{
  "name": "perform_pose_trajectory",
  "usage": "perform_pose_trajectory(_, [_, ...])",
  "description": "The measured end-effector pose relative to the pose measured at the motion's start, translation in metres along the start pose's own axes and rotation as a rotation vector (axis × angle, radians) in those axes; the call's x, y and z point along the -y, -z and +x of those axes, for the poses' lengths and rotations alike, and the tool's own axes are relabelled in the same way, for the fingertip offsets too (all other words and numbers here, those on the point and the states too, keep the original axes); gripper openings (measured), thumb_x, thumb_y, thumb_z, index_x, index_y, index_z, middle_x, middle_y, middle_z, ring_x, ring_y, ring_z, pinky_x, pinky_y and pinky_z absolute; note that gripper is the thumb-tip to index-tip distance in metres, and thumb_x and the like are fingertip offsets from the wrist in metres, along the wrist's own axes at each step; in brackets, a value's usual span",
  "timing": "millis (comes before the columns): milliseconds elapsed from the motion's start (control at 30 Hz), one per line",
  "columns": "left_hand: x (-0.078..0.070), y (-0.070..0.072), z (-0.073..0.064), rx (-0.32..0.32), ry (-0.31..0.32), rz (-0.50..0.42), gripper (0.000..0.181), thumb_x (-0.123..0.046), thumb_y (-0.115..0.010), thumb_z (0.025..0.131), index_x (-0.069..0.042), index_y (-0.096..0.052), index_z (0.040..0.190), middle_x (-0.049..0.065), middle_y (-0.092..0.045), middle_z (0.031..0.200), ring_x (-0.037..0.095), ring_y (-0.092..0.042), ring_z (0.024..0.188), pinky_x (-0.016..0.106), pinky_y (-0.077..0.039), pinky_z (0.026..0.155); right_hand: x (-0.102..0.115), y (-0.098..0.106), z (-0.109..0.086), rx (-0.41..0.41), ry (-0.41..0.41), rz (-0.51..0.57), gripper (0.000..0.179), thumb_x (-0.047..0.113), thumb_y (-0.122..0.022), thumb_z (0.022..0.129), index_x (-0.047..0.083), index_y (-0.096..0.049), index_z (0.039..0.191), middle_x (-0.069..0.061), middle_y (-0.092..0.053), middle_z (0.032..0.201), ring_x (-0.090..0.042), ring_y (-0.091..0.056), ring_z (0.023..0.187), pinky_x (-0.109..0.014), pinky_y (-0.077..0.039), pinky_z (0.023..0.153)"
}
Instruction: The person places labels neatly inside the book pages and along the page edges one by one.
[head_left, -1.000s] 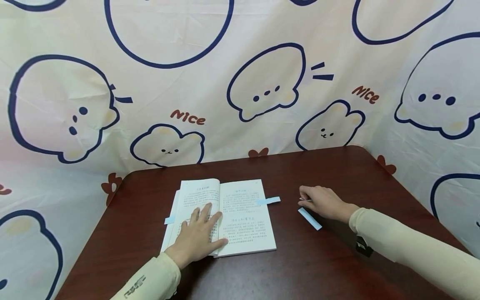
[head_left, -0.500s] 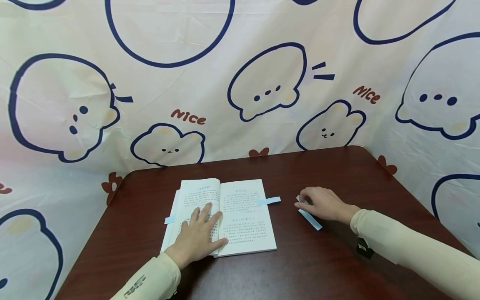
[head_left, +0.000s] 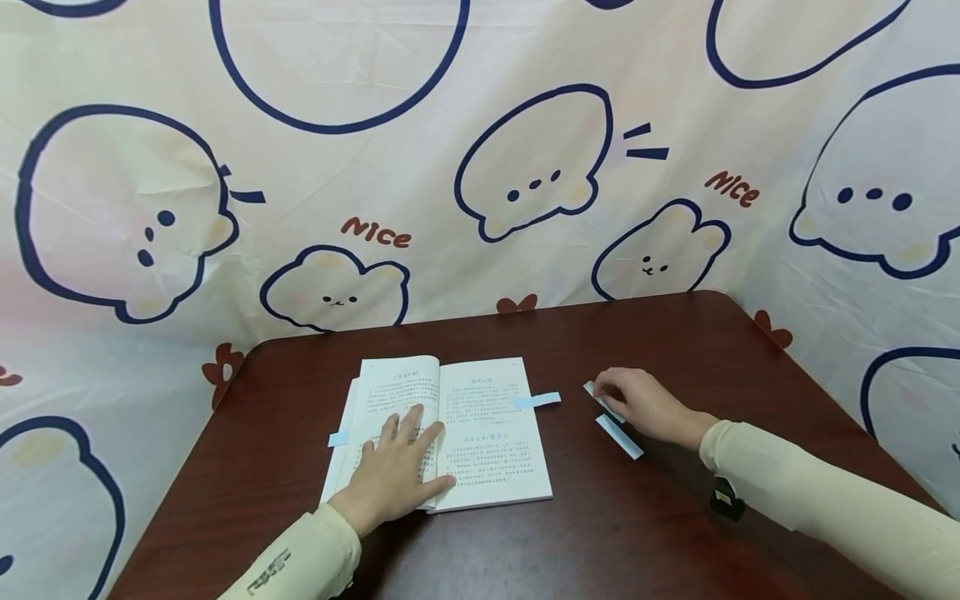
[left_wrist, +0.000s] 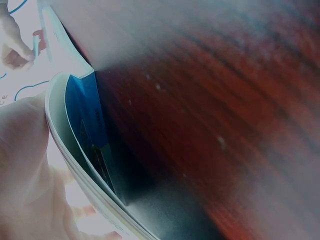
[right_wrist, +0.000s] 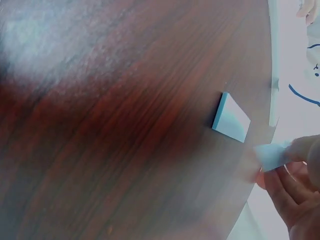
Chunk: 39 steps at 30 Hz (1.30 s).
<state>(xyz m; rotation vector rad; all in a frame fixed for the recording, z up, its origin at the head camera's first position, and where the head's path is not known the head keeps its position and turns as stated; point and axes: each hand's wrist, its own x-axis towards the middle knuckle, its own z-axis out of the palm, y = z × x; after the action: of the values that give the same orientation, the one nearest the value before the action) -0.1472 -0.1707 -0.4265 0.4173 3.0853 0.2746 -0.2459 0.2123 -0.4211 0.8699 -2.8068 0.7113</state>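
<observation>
An open book [head_left: 491, 433] lies on the table, its pages printed with text. My left hand [head_left: 393, 479] rests on its left page and gutter, fingers spread. Light blue sticky flags stick out of the book: one flag [head_left: 543, 400] at the right edge, another flag [head_left: 338, 439] at the left. Right of the book, my right hand [head_left: 648, 402] pinches a light blue sticky note strip [head_left: 590, 388], seen in the right wrist view as a pale strip [right_wrist: 271, 156] between thumb and fingers. Beside that hand lies a light blue sticky note pad [head_left: 619, 437].
The dark brown wooden table [head_left: 525, 558] has rounded far corners. A pale curtain [head_left: 525, 275] with cartoon outlines hangs behind it and along both sides. In the left wrist view the book's lifted near edge shows a blue cover [left_wrist: 90, 107] beneath.
The strip in my right hand, mostly hidden at first, now shows at both ends above the pad. That hand has shifted slightly away from the pad. My left hand has stayed still.
</observation>
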Motion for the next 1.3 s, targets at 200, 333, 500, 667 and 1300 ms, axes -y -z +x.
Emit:
perform_pose_trajectory(200, [0.001,0.0,0.001,-0.001,0.0,-0.001,0.075,-0.06,-0.069,0.087,-0.019,-0.051,0.148,0.017,-0.032,0.163,0.05,-0.034,0.145,0.077,-0.04,0.095,0.002,0.002,0.003,-0.03,-0.013,0.113,0.035,-0.002,-0.068,0.092,0.004,-0.06,0.126,0.001,-0.069,0.093,-0.009,-0.064,0.082,-0.024,-0.054,0.069])
perform_pose_trajectory(333, [0.001,0.0,0.001,0.002,0.001,0.0,0.075,-0.06,-0.069,0.087,-0.02,-0.051,0.148,0.017,-0.032,0.163,0.05,-0.033,0.145,0.077,-0.04,0.096,0.002,0.002,0.004,-0.039,-0.022,0.107,0.017,0.001,-0.067,0.094,0.007,-0.072,0.109,0.0,-0.072,0.097,-0.01,-0.064,0.085,-0.028,-0.056,0.075])
perform_pose_trajectory(500, [0.001,0.0,0.002,0.003,0.004,0.0,0.074,-0.06,-0.069,0.088,-0.02,-0.051,0.148,0.017,-0.032,0.163,0.051,-0.033,0.145,0.078,-0.04,0.096,0.003,0.002,0.005,-0.04,-0.024,0.121,0.013,0.003,-0.063,0.097,0.011,-0.072,0.099,-0.002,-0.072,0.097,-0.009,-0.062,0.085,-0.029,-0.055,0.077])
perform_pose_trajectory(667, [0.001,0.0,0.002,0.005,0.003,0.0,0.075,-0.06,-0.069,0.088,-0.019,-0.051,0.148,0.018,-0.032,0.163,0.051,-0.034,0.145,0.078,-0.04,0.096,0.008,0.001,0.006,-0.009,-0.043,0.158,0.012,0.003,-0.056,0.1,0.008,-0.067,0.102,-0.007,-0.07,0.092,-0.007,-0.052,0.069,-0.024,-0.047,0.063])
perform_pose_trajectory(1300, [0.001,-0.001,0.002,0.012,0.01,0.001,0.079,-0.06,-0.069,0.087,-0.018,-0.047,0.151,0.017,-0.031,0.163,0.05,-0.033,0.145,0.077,-0.04,0.096,0.024,-0.007,0.008,0.101,-0.075,0.151,0.014,0.009,-0.054,0.104,0.012,-0.066,0.11,-0.007,-0.071,0.1,-0.012,-0.055,0.078,-0.026,-0.049,0.069])
